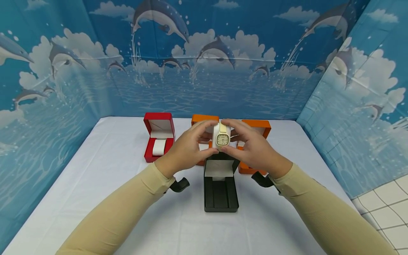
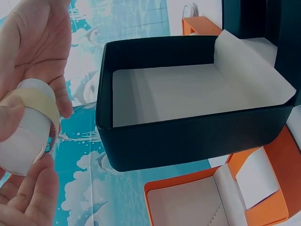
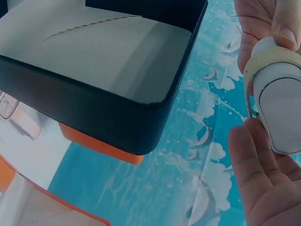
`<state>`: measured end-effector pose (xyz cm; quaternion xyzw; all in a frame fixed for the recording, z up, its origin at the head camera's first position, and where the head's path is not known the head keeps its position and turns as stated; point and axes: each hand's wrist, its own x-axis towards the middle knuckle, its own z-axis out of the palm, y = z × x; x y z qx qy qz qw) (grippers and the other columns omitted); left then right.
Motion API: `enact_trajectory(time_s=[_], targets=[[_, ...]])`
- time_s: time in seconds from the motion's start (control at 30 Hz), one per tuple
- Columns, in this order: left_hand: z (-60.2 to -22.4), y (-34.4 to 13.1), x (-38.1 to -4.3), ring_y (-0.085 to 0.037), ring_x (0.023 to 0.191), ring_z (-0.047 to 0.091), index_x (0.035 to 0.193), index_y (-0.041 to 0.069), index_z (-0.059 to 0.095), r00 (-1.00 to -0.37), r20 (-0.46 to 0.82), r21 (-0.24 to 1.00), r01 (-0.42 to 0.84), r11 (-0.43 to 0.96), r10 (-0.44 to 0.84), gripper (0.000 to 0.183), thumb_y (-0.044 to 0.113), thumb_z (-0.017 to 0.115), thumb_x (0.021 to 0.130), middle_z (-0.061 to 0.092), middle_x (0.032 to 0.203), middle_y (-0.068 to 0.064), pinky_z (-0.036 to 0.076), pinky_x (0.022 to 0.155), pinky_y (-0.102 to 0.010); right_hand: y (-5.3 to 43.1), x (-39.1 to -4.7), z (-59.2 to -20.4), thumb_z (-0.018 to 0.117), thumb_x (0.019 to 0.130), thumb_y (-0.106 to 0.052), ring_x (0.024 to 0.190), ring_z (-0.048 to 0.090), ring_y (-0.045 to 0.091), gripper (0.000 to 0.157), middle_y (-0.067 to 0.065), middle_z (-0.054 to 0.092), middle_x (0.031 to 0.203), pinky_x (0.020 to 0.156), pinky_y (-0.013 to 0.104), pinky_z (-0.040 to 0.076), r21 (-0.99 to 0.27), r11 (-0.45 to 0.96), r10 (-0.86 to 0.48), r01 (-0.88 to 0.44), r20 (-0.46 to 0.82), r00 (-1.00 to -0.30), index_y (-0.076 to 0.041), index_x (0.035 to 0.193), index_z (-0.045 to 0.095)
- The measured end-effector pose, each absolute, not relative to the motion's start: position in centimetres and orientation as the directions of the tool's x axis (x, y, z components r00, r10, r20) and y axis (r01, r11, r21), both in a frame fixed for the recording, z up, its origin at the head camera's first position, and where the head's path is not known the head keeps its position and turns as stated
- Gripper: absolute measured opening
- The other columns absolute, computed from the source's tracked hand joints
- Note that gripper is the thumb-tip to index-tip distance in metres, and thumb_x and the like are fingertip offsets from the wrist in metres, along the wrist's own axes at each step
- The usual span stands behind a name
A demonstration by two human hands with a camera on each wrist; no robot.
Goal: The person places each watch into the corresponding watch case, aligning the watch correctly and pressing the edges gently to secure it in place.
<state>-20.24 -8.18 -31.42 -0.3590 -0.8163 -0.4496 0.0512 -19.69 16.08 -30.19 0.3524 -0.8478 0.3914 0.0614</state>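
A wristwatch (image 1: 222, 139) with a cream strap and a squarish dial is wrapped round a white watch cushion (image 2: 33, 123). From its left side, my left hand (image 1: 190, 148) grips the cushion between thumb and fingers. My right hand (image 1: 255, 148) grips the other side the same way, so both hold it up together, dial towards the head camera. Below and slightly nearer stands an open black watch box (image 1: 221, 209), its lid raised at the back. A long slot runs down the middle of its base, with no cushion in it.
An open red watch box (image 1: 158, 115) with a white cushion (image 1: 159, 147) stands at the back left. Two open orange boxes, one on the left (image 1: 205, 117) and one on the right (image 1: 260, 123), stand behind my hands. Another watch (image 3: 8, 106) shows beside the black box.
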Motion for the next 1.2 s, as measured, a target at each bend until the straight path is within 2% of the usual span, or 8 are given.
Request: enact_trajectory(time_s=[0.13, 0.3, 0.53, 0.8, 1.0, 1.2], targets=[[-31.45, -8.13, -20.27, -0.021, 0.121, 0.07, 0.156, 0.008, 0.044, -0.734, 0.409, 0.7, 0.633, 0.33, 0.542, 0.072, 0.013, 0.081, 0.094, 0.051, 0.151, -0.009, 0.057, 0.107, -0.043, 16.05, -19.63, -30.16, 0.078, 0.096, -0.011, 0.118, 0.067, 0.031, 0.073, 0.014, 0.05, 0.156, 0.1, 0.042, 0.06, -0.617, 0.453, -0.542, -0.643, 0.383, -0.748, -0.006, 0.159, 0.043], [-31.5, -8.0, -20.28, -0.02, 0.122, 0.069, 0.156, 0.009, 0.044, -0.732, 0.408, 0.68, 0.642, 0.353, 0.546, 0.072, 0.015, 0.08, 0.094, 0.05, 0.153, -0.009, 0.057, 0.107, -0.041, 16.02, -19.69, -30.14, 0.077, 0.097, -0.012, 0.114, 0.068, 0.028, 0.07, 0.014, 0.05, 0.157, 0.098, 0.043, 0.061, -0.603, 0.47, -0.534, -0.645, 0.387, -0.751, -0.005, 0.159, 0.043], [-31.36, -8.09, -20.24, -0.019, 0.12, 0.07, 0.156, 0.009, 0.044, -0.732, 0.412, 0.683, 0.642, 0.348, 0.542, 0.073, 0.015, 0.081, 0.094, 0.052, 0.151, -0.009, 0.058, 0.105, -0.035, 16.08, -19.58, -30.18, 0.077, 0.096, -0.009, 0.125, 0.064, 0.03, 0.071, 0.016, 0.036, 0.167, 0.098, 0.041, 0.06, -0.589, 0.463, -0.531, -0.662, 0.414, -0.739, -0.004, 0.159, 0.044], [-31.25, -8.07, -20.22, -0.02, 0.121, 0.07, 0.155, 0.009, 0.044, -0.731, 0.409, 0.701, 0.635, 0.325, 0.545, 0.072, 0.013, 0.081, 0.094, 0.051, 0.152, -0.008, 0.058, 0.106, -0.04, 15.91, -19.68, -30.2, 0.078, 0.096, -0.01, 0.12, 0.066, 0.028, 0.071, 0.014, 0.048, 0.159, 0.099, 0.042, 0.061, -0.593, 0.453, -0.532, -0.666, 0.419, -0.735, -0.005, 0.158, 0.045], [-31.35, -8.06, -20.28, -0.018, 0.12, 0.07, 0.155, 0.01, 0.045, -0.731, 0.413, 0.692, 0.64, 0.335, 0.543, 0.072, 0.014, 0.081, 0.093, 0.052, 0.151, -0.007, 0.058, 0.103, -0.031, 15.88, -19.69, -30.13, 0.076, 0.097, -0.011, 0.121, 0.066, 0.03, 0.069, 0.013, 0.048, 0.159, 0.101, 0.041, 0.06, -0.607, 0.461, -0.533, -0.647, 0.394, -0.749, -0.006, 0.158, 0.044], [-31.26, -8.18, -20.17, -0.017, 0.119, 0.07, 0.154, 0.009, 0.045, -0.728, 0.416, 0.701, 0.638, 0.319, 0.544, 0.071, 0.014, 0.081, 0.093, 0.053, 0.15, -0.007, 0.058, 0.103, -0.03, 15.9, -19.67, -30.27, 0.076, 0.097, -0.008, 0.122, 0.066, 0.028, 0.068, 0.014, 0.047, 0.159, 0.102, 0.044, 0.059, -0.62, 0.433, -0.533, -0.654, 0.409, -0.741, -0.004, 0.157, 0.044]])
